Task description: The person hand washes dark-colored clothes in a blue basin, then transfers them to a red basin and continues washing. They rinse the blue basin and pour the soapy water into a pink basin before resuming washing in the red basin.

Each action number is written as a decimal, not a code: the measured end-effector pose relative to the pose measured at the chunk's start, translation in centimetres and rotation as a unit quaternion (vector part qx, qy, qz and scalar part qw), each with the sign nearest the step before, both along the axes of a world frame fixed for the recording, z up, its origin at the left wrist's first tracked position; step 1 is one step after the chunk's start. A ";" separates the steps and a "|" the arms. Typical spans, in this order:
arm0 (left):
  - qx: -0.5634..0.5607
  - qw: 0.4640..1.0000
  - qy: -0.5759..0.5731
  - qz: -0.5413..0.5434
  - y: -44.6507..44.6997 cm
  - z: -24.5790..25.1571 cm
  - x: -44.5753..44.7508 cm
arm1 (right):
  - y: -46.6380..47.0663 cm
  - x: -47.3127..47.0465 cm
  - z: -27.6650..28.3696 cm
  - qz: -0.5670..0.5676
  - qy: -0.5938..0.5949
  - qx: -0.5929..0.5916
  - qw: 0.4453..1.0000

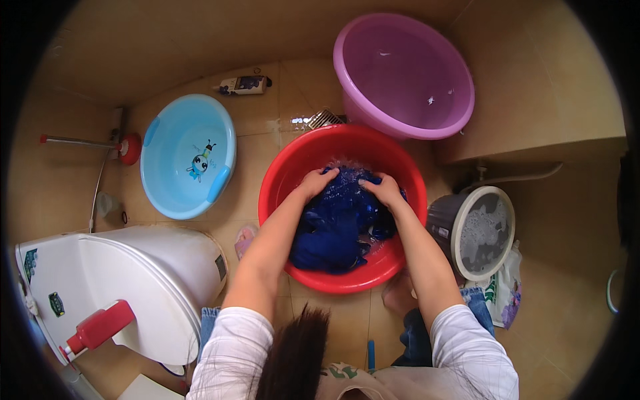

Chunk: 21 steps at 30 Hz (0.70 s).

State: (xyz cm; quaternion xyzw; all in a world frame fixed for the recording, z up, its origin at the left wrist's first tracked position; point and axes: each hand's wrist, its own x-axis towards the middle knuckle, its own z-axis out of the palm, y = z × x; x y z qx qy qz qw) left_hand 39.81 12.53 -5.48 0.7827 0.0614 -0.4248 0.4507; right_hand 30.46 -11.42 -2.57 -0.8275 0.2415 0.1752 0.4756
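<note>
A red plastic basin stands on the tiled floor in front of me, with water and a wet, dark blue garment or cloth bunched up in it. On the cloth's far left edge lies my left hand, its thumb and fingers closed on the fabric. Opposite it, my right hand grips the cloth's far right part, thumb pointing inward. Water ripples and splashes between and just beyond the hands. Some fingertips are hidden by the fabric and water.
Back right, a purple basin holds water. A grey bucket with sudsy water stands right. Left are a light blue basin and a white toilet bearing a red pump bottle. A bottle lies near a floor drain.
</note>
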 end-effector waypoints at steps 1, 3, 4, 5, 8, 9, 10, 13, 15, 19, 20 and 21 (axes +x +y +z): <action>-0.030 0.999 0.025 -0.034 -0.3 2.8 -1.3 | -0.4 -2.1 1.2 -0.017 0.006 0.074 0.997; -0.056 0.994 -0.007 -0.094 0.2 8.1 -3.2 | 0.4 -5.4 5.2 0.009 -0.045 0.065 0.997; 0.006 0.981 -0.104 -0.162 0.6 10.9 -4.6 | 1.7 -6.7 8.7 -0.002 -0.040 0.108 0.993; 0.059 0.949 -0.205 -0.231 -0.1 13.4 -5.9 | 1.3 -8.9 8.4 0.013 -0.062 0.003 0.998; 0.002 0.900 -0.303 -0.312 0.8 19.1 -12.2 | 1.3 -12.8 9.8 0.099 -0.015 0.056 0.993; -0.005 0.872 -0.319 -0.373 1.0 19.9 -14.0 | 1.2 -13.7 9.5 0.094 -0.008 0.184 0.978; -0.033 0.816 -0.403 -0.413 1.6 19.9 -15.5 | 3.1 -14.0 10.0 0.006 -0.026 0.185 0.982; -0.014 0.741 -0.487 -0.462 2.7 14.7 -19.2 | 10.2 -15.2 7.9 0.039 0.108 -0.104 0.988; 0.014 0.745 -0.457 -0.485 1.7 9.8 -19.7 | 9.9 -16.2 2.2 0.028 -0.005 -0.114 0.993; -0.005 0.778 -0.469 -0.418 -0.3 0.9 -20.0 | 9.0 -11.7 0.0 0.050 0.033 -0.263 0.963; -0.022 0.790 -0.484 -0.376 -0.2 -1.5 -20.4 | 9.2 -10.9 -0.3 0.070 0.016 -0.307 0.949; -0.008 0.795 -0.484 -0.367 -0.9 -2.3 -20.9 | 8.5 -10.7 -1.2 0.086 0.013 -0.323 0.942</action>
